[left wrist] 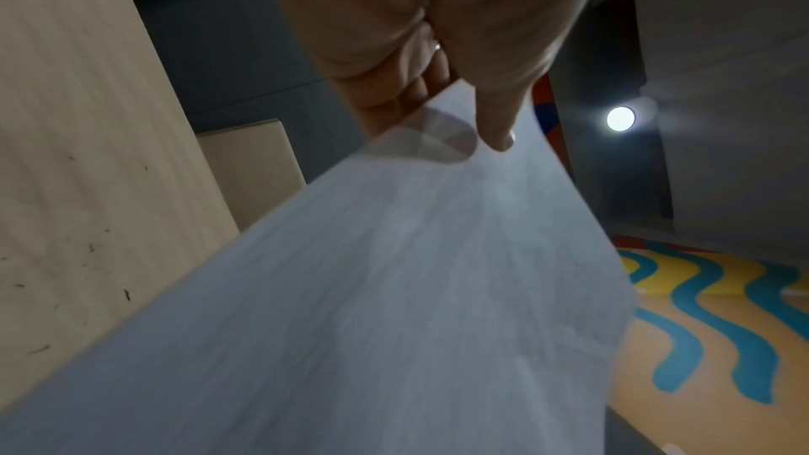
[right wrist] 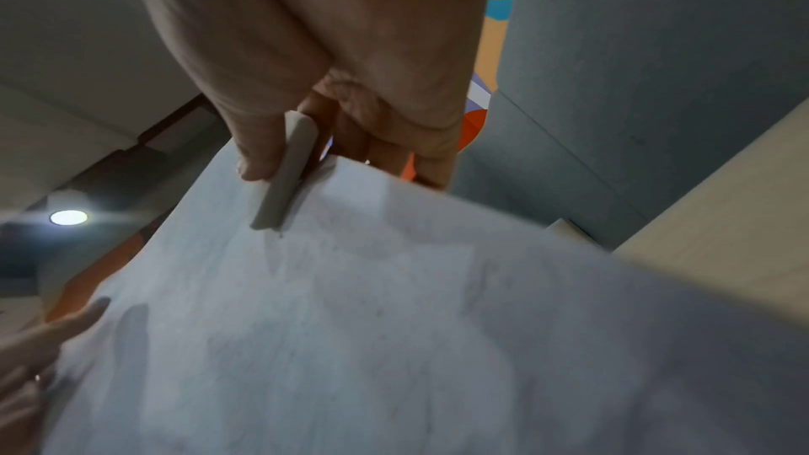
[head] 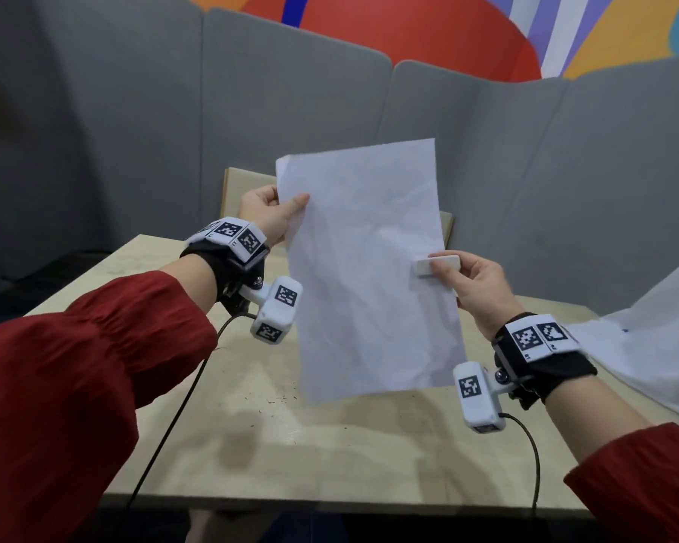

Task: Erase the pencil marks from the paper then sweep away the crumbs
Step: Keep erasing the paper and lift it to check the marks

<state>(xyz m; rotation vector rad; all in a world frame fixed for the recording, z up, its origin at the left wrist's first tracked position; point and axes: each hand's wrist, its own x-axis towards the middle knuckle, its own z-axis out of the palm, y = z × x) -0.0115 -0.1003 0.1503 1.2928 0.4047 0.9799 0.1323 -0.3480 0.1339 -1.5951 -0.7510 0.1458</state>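
A crumpled white sheet of paper [head: 369,268] is held up almost upright above the wooden table [head: 330,444]. My left hand [head: 275,213] pinches its upper left edge, thumb [left wrist: 494,130] on the front and fingers behind the paper [left wrist: 394,289]. My right hand [head: 475,284] grips the paper's right edge [right wrist: 394,324] together with a white eraser [head: 438,265], the thumb pressing the eraser [right wrist: 289,172] flat against the sheet. Dark eraser crumbs [head: 279,399] lie scattered on the table below the sheet's lower edge. No pencil marks show clearly on the paper.
Another white sheet [head: 651,354] lies at the table's right edge. A wooden board [head: 244,186] stands behind the held paper. Grey padded partitions [head: 134,150] enclose the table at the back and sides. Cables [head: 173,417] run from both wrist cameras over the near edge.
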